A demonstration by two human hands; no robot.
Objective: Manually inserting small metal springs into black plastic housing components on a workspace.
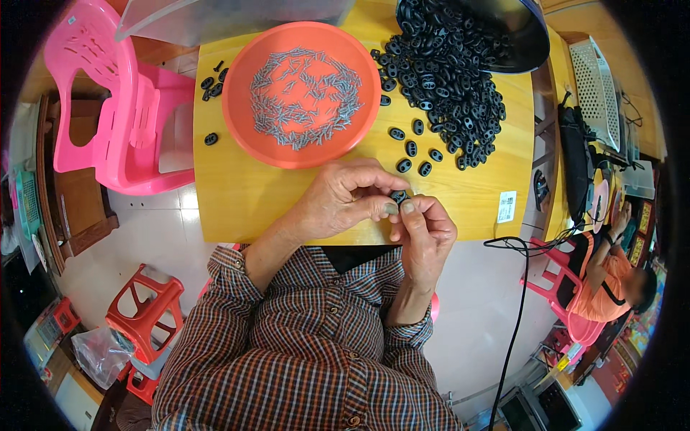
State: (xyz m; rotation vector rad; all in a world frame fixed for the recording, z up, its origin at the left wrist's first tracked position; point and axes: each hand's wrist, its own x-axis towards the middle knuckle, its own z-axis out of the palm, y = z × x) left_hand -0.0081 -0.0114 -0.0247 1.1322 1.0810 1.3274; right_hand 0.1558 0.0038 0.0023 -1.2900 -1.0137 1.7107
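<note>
Between the fingertips of both hands is a small black oval plastic piece with two holes (399,195), like a cord lock, just above the table's near edge. My left hand (343,200) pinches it from the left with thumb and forefinger. From the right, my right hand (427,228) closes on it, thumb uppermost. Fingers partly cover the piece. Beyond my left hand stands an orange-red bowl (241,129) with many small silvery metal pieces (305,97), perhaps springs, scattered over its bottom. A large pile of similar black oval pieces (460,108) spreads at the far right, several lying loose nearer my hands.
A dark tub (528,36) lies tipped behind the pile on the yellow table (287,205). Several black bits (210,87) lie left of the bowl. A pink chair (122,136) and red stool (147,312) stand left. A black cable (514,323) hangs right; a person (604,280) sits beyond.
</note>
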